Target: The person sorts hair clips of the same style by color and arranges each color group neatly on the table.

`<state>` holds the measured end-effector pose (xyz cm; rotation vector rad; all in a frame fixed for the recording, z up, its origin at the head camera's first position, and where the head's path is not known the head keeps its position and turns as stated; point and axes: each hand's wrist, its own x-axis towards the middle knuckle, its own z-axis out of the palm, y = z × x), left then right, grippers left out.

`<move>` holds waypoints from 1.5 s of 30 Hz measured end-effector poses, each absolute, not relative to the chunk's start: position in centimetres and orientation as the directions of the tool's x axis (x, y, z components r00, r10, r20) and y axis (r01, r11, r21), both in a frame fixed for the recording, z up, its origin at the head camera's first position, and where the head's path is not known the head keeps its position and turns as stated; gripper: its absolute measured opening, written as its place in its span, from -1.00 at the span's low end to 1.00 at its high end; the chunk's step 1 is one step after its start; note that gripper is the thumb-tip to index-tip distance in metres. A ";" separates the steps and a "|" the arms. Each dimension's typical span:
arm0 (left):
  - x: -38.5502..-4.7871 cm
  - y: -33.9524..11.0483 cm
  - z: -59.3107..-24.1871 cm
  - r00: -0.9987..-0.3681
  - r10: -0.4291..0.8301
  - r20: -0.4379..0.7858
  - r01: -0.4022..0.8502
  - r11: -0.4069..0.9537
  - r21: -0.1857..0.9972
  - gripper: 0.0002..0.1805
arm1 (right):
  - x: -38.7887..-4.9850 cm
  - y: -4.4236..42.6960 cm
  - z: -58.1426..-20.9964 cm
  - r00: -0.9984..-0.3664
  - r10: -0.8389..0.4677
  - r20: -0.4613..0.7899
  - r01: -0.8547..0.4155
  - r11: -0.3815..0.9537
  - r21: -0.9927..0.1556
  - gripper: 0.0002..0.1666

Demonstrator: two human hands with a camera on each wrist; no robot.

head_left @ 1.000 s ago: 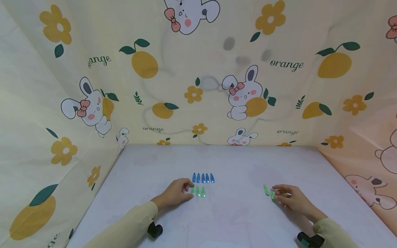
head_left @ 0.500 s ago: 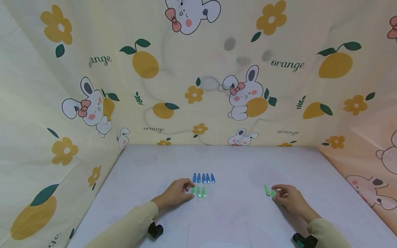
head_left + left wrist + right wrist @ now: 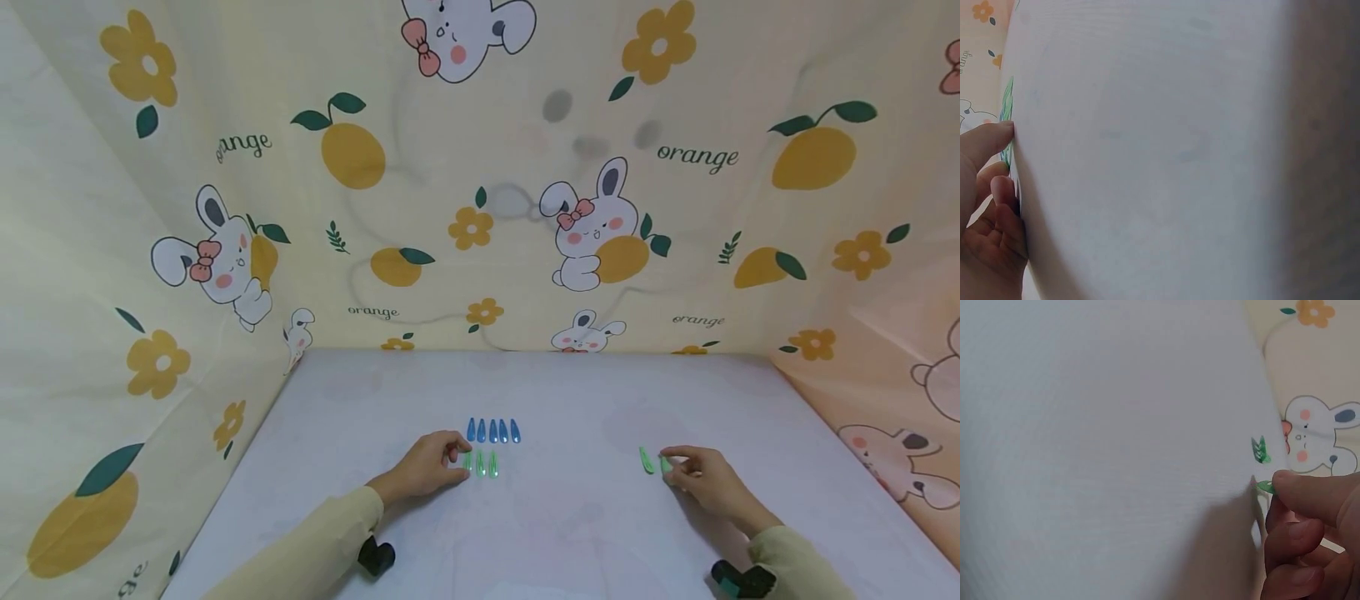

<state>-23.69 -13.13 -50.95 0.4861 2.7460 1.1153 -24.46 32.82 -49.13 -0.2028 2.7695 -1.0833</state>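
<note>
In the head view a row of several blue snap hair clips (image 3: 492,431) lies mid-table, with three green snap hair clips (image 3: 481,463) lined up below it. My left hand (image 3: 424,468) rests on the table there, thumb and forefinger at the two ends of the leftmost green clip (image 3: 468,463). To the right, my right hand (image 3: 707,482) pinches another green hair clip (image 3: 1265,486) between thumb and forefinger; its far part is covered by the fingers. Just left of it a loose green hair clip (image 3: 647,461) lies on the table, showing its open prongs (image 3: 1260,450) in the right wrist view.
The white table (image 3: 555,533) ends at a cloth backdrop (image 3: 510,250) printed with rabbits and oranges, which also rises on both sides. Black wrist devices sit below the left sleeve (image 3: 375,557) and the right sleeve (image 3: 742,579).
My right hand has taken the nearer green hair clip into its fingertips, shifting slightly left and then back right. The loose clip and my left hand have stayed in place.
</note>
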 end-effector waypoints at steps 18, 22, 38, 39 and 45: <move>-23.9 -13.2 -51.3 -0.938 0.347 -0.005 0.244 0.669 0.702 -0.60 | -24.2 31.5 -47.8 -0.975 -0.217 0.036 -0.157 0.572 -0.805 -0.46; -24.0 -13.2 -51.4 -0.937 0.349 -0.004 0.248 0.673 0.697 -0.60 | -24.2 30.9 -47.8 -0.974 -0.221 0.054 -0.168 0.539 -0.825 -0.46; -24.1 -13.2 -51.4 -0.939 0.343 -0.002 0.246 0.678 0.692 -0.60 | -24.8 28.2 -47.8 -0.949 -0.301 0.090 -0.209 0.388 -0.898 -0.45; -24.0 -13.2 -51.4 -0.939 0.343 -0.002 0.246 0.678 0.692 -0.60 | -24.8 28.0 -47.9 -0.946 -0.310 0.090 -0.210 0.379 -0.902 -0.44; -23.9 -13.3 -51.3 -0.938 0.348 -0.001 0.250 0.677 0.692 -0.60 | -25.2 26.6 -47.7 -0.939 -0.339 0.062 -0.190 0.360 -0.913 -0.42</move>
